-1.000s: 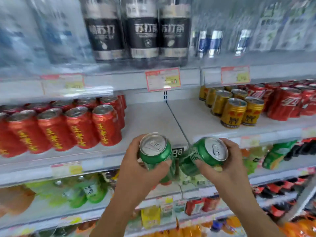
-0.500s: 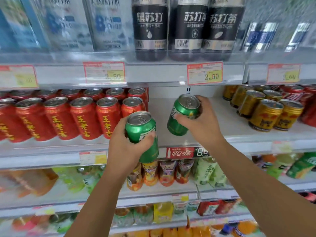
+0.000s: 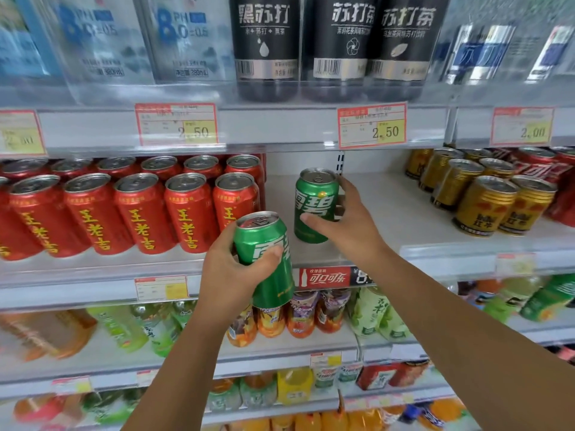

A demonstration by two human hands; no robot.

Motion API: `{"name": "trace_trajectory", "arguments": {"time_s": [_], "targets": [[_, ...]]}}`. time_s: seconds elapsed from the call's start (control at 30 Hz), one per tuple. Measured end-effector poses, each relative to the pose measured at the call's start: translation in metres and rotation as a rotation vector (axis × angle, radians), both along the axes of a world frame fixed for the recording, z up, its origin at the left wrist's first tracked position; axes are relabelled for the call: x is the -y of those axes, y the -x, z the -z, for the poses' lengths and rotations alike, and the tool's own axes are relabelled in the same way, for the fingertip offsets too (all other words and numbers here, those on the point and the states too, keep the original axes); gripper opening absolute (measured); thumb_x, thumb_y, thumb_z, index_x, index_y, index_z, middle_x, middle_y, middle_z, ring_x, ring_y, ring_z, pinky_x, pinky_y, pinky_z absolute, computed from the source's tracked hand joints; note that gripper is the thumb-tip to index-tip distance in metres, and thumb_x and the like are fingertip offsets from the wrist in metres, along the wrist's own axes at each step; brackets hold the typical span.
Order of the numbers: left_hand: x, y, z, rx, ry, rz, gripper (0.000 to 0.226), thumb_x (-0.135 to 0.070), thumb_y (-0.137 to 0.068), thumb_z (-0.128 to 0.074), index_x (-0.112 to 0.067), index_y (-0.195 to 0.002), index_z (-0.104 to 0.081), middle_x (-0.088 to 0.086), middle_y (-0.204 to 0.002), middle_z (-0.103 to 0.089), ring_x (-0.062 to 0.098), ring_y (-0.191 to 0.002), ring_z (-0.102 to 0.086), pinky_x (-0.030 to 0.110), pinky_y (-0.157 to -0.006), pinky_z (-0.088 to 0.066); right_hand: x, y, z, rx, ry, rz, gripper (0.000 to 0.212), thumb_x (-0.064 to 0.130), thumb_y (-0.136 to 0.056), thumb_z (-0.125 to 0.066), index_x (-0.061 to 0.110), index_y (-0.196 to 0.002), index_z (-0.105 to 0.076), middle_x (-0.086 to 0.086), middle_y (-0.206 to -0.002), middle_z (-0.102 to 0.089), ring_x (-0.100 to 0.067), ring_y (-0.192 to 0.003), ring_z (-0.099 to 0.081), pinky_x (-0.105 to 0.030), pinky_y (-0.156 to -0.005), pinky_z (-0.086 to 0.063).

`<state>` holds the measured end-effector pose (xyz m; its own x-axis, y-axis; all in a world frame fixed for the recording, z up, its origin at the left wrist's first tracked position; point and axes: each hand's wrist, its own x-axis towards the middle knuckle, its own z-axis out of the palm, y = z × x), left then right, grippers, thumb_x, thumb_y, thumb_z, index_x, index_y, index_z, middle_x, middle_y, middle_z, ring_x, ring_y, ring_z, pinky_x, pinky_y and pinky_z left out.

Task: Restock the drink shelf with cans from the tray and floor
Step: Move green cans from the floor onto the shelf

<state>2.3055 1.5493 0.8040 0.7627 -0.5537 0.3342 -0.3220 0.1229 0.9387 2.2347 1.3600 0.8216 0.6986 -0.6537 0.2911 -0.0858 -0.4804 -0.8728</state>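
My right hand grips a green soda can that stands upright on the white shelf, in the gap between the red cans and the gold cans. My left hand holds a second green can, tilted, in the air just in front of the shelf's front edge and left of the first can. Fingers of both hands wrap around the can bodies.
Rows of red cans fill the shelf to the left, gold cans and more red cans to the right. Black bottles stand on the shelf above. Price tags hang on the rails. Bottled drinks fill the lower shelves.
My right hand has carried its green can further into the shelf and stood it upright. My left hand has kept its can near the shelf's front edge.
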Motion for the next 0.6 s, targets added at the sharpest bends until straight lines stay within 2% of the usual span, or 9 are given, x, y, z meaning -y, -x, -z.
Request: {"name": "trace_trajectory", "arguments": {"time_s": [0.1, 0.2, 0.27, 0.33, 0.43, 0.6], "targets": [[-0.001, 0.0, 0.0, 0.018, -0.021, 0.013, 0.037, -0.012, -0.082, -0.075, -0.035, -0.108, -0.062, -0.018, -0.097, -0.071, 0.001, -0.09, -0.068, 0.014, -0.069, -0.054, 0.0, 0.001, 0.001, 0.009, -0.041, 0.022, 0.09, 0.031, -0.072, -0.084, 0.023, -0.141, -0.026, 0.0, -0.127, -0.055, -0.011, -0.111, -0.054, -0.026, -0.094, -0.046], [-0.007, 0.0, -0.002, 0.012, -0.005, 0.007, 0.037, -0.011, -0.082, -0.075, -0.033, -0.109, -0.062, -0.016, -0.097, -0.072, 0.002, -0.091, -0.068, 0.014, -0.069, -0.053, 0.0, -0.001, 0.001, -0.003, -0.002, 0.018, 0.077, 0.028, -0.073, -0.083, 0.017, -0.133, -0.034, 0.007, -0.115, -0.052, -0.007, -0.105, -0.052, -0.011, -0.079, -0.042], [-0.012, -0.003, -0.005, 0.008, -0.003, -0.019, 0.036, -0.011, -0.081, -0.075, -0.034, -0.106, -0.062, -0.017, -0.096, -0.072, 0.001, -0.09, -0.068, 0.013, -0.069, -0.053, 0.003, -0.004, -0.002, -0.029, 0.043, 0.008, 0.07, 0.029, -0.075, -0.081, 0.015, -0.13, -0.041, 0.009, -0.112, -0.052, -0.006, -0.102, -0.051, -0.007, -0.071, -0.037], [-0.018, -0.008, -0.006, 0.014, -0.008, -0.043, 0.038, -0.013, -0.079, -0.079, -0.036, -0.104, -0.062, -0.018, -0.095, -0.072, 0.001, -0.09, -0.068, 0.013, -0.069, -0.053, 0.008, -0.009, -0.005, -0.052, 0.069, -0.014, 0.064, 0.029, -0.078, -0.079, 0.015, -0.13, -0.045, 0.007, -0.114, -0.054, -0.007, -0.102, -0.05, -0.011, -0.073, -0.037], [-0.025, -0.014, -0.004, 0.019, -0.023, -0.066, 0.039, -0.023, -0.072, -0.079, -0.038, -0.104, -0.062, -0.02, -0.094, -0.072, 0.0, -0.089, -0.068, 0.012, -0.068, -0.052, 0.019, -0.02, -0.007, -0.102, 0.095, -0.042, 0.06, 0.031, -0.08, -0.077, 0.016, -0.13, -0.048, 0.002, -0.119, -0.057, -0.01, -0.104, -0.051, -0.023, -0.085, -0.039], [-0.024, -0.018, -0.001, 0.028, -0.05, -0.063, 0.032, -0.03, -0.071, -0.073, -0.036, -0.101, -0.063, -0.018, -0.093, -0.073, 0.001, -0.087, -0.069, 0.012, -0.067, -0.052, 0.034, -0.05, -0.007, -0.133, 0.142, -0.015, 0.065, 0.035, -0.079, -0.077, 0.012, -0.131, -0.048, -0.004, -0.127, -0.058, -0.019, -0.115, -0.056, -0.026, -0.086, -0.04]]}}
